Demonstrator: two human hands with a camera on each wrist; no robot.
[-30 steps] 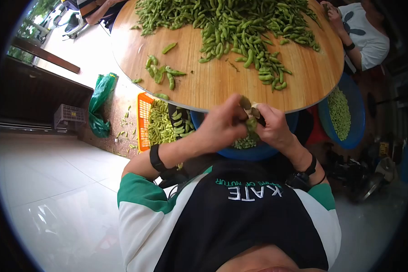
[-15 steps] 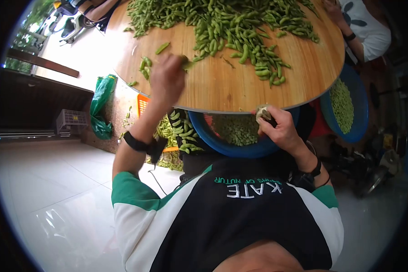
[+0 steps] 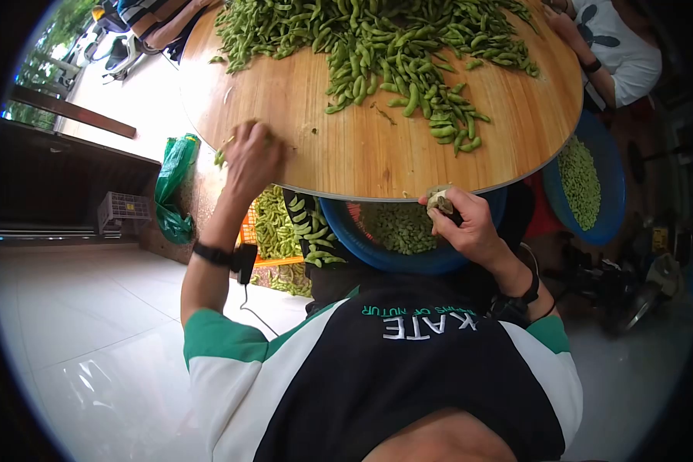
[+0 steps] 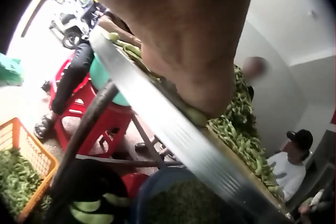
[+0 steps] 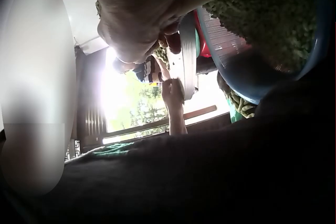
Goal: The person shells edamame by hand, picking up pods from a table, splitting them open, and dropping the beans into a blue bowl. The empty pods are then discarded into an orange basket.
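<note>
On the left part of the round wooden table [image 3: 339, 154], my left hand [image 3: 256, 158] lies over loose soybean pods. One green pod [image 3: 219, 159] shows beside its fingers, close to the edge; the fingers are blurred by motion. The left wrist view has pods [image 4: 128, 49] along the metal rim past that hand. My right hand [image 3: 470, 223] is at the near edge of the table, over a blue basin [image 3: 346, 245] of shelled beans. Its curled fingers hold a pale greenish-brown thing [image 3: 440, 202], whose kind I cannot tell.
A big heap of pods [image 3: 377, 38] covers the far side of the table. Below the left edge stands an orange basket [image 3: 248, 235] of pods. Another blue basin [image 3: 550, 181] with beans is at the right. Other people [image 3: 616, 54] sit around the table.
My left hand has left the right hand, reached out over the table, then swept left and back toward the edge. The loose pods there are no longer spread out. The right hand stays near the edge.
</note>
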